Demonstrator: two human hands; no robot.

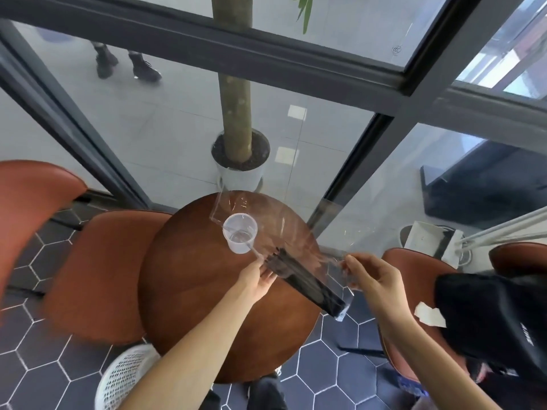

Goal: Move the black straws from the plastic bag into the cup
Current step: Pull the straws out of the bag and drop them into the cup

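Note:
A clear plastic cup [240,233] stands upright on the far part of a round brown table [207,306]. A bundle of black straws [307,285] lies inside a clear plastic bag [334,270], slanting from the table's middle off its right edge. My left hand [260,279] grips the bundle's upper end near the bag's mouth, just below the cup. My right hand [376,276] pinches the bag's right side and holds it up above the table's edge. Another clear plastic sheet [236,202] lies behind the cup.
Brown chairs [97,273] stand left of the table, another [414,279] at right holds a black bag [497,321]. A white mesh basket [124,377] sits on the tiled floor below. A potted tree [239,155] and glass wall stand behind the table.

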